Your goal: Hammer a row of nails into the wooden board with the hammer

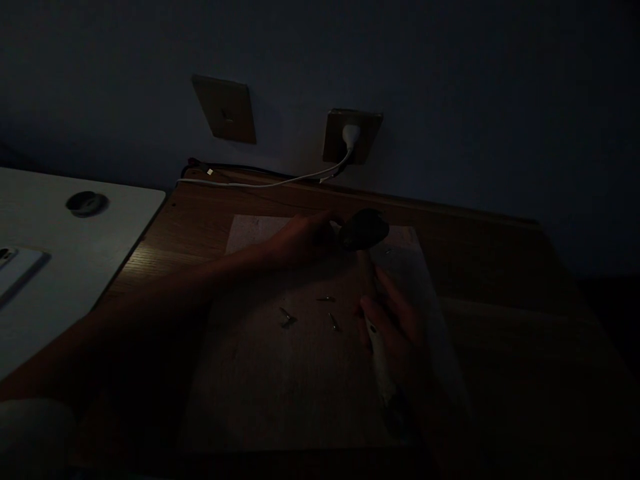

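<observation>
Very dim in here, and a bluish-grey wall (475, 100) fills the whole back, sinking nearly to black on the right! Two plates sit on it: a wall plate (225, 110) hung at a tilt on the left, a socket plate (370, 130) further right, with a white plug (351, 135) pushed in. Down runs a white cable (250, 187), trailing along the rear of the brown wooden table (500, 287), a dark cable (240, 166) just behind. And over left, a white tabletop (40, 207), the palest surface here, while faint light glances off the neighbouring wood grain!
</observation>
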Motion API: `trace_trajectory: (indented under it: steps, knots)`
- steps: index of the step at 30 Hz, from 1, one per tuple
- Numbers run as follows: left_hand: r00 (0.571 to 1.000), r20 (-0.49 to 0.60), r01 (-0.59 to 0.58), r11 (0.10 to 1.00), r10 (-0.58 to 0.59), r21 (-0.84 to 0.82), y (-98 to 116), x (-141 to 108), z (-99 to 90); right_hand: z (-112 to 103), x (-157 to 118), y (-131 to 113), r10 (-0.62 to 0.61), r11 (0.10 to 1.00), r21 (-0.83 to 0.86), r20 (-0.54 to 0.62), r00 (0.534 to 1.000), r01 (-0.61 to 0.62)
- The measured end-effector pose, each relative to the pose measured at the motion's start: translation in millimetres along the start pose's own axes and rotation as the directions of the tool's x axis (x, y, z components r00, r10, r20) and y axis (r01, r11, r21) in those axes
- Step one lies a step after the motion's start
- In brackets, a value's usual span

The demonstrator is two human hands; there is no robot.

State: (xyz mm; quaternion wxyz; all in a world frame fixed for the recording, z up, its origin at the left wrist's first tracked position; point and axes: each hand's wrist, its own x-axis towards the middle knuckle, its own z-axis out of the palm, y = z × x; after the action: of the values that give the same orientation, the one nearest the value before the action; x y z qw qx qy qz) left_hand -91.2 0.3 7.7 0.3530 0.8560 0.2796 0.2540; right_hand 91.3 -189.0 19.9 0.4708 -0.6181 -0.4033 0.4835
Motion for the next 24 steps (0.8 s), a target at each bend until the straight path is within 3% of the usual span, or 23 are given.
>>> trace_trajectory:
  steps: [11,19,24]
  knots:
    - [1.000,-0.015,0.022,1.000,-0.022,-0.003,-3,1,-0.2,-1,1,-2,0.004,0.998,-0.057,0.041,0.999,-0.002]
    - [0.999,-0.033,0.025,0.999,-0.024,0.027,-3,2,-0.8,5,0,-6,0.061,0.997,-0.053,0.005,0.998,-0.061]
    - [0.999,-0.031,0.014,0.999,-0.013,0.031,-3,2,-0.2,8,0,-10,0.019,0.993,-0.114,-0.004,1.000,-0.019]
